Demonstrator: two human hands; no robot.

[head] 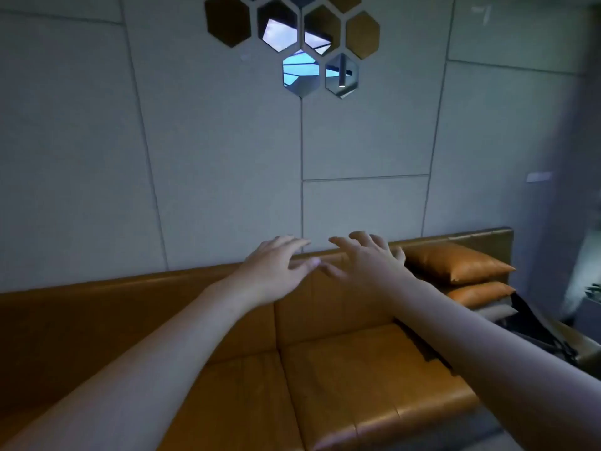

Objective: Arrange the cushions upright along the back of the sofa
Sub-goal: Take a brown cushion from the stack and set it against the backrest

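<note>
A tan leather sofa (341, 379) runs along the wall, its backrest (130, 307) low and wide. Two tan cushions lie flat, stacked at the sofa's right end: the upper cushion (455, 262) on the lower cushion (481, 292). A grey cushion (497, 310) shows under them. My left hand (276, 268) and my right hand (367, 262) are stretched out side by side over the top of the backrest, fingers spread, holding nothing. My right hand is just left of the upper cushion, not touching it.
A grey panelled wall (227, 157) rises behind the sofa, with hexagonal mirror tiles (305, 43) high up. A dark bag with straps (536, 330) lies at the sofa's right end below the cushions.
</note>
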